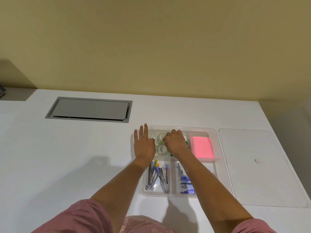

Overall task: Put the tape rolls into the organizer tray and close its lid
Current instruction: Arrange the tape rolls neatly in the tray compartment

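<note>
While reaching over the clear organizer tray near the right edge of the white desk, both forearms crossing its near compartments. Left hand lying at the tray's far left corner, three fingers spread and extended flat, thumb and forefinger hidden toward the tape, so cannot tell whether pinching anything. Right hand curling, knuckles up, fingertips pressing against a clear tape roll in the far left compartment; grip itself not fully visible. Another tape roll sitting just nearer in the same compartment, and a third showing partly behind the left hand. Pink sticky notes filling the far right compartment. Staplers and metal tools piling in the near left compartment, blue staple boxes in the near middle one. Transparent lid lying flat on the desk just beside the tray's right side, off the tray. Grey cable hatch sitting well apart toward the far left of the desk.
</note>
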Demonstrator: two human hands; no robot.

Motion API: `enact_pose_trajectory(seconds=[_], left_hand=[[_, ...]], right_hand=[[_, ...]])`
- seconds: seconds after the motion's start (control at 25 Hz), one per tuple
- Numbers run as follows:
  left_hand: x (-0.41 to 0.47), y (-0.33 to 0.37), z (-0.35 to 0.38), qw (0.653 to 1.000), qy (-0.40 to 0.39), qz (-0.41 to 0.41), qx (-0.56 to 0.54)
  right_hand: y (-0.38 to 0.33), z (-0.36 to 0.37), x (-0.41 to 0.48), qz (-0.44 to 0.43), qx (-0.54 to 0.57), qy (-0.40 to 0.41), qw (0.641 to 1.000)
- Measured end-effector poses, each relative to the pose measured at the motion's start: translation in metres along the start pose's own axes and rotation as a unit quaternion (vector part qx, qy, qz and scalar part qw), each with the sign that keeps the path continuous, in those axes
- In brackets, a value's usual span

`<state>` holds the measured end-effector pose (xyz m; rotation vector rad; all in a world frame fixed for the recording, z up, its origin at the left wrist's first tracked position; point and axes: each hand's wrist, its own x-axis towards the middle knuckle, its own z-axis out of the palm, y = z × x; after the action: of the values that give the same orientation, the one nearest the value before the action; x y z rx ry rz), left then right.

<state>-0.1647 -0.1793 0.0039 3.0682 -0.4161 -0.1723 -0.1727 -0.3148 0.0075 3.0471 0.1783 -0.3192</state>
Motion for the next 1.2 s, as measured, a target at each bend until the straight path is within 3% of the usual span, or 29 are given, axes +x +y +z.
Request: enact_pose_trajectory(seconds=[1.2], left_hand=[[0.0001, -0.0051, -0.0008, 1.0, -0.021, -0.008, 0.007]], right_hand=[[-0.0041, -0.0034, -0.0012, 0.015, 0.016, -0.01, 1.0]])
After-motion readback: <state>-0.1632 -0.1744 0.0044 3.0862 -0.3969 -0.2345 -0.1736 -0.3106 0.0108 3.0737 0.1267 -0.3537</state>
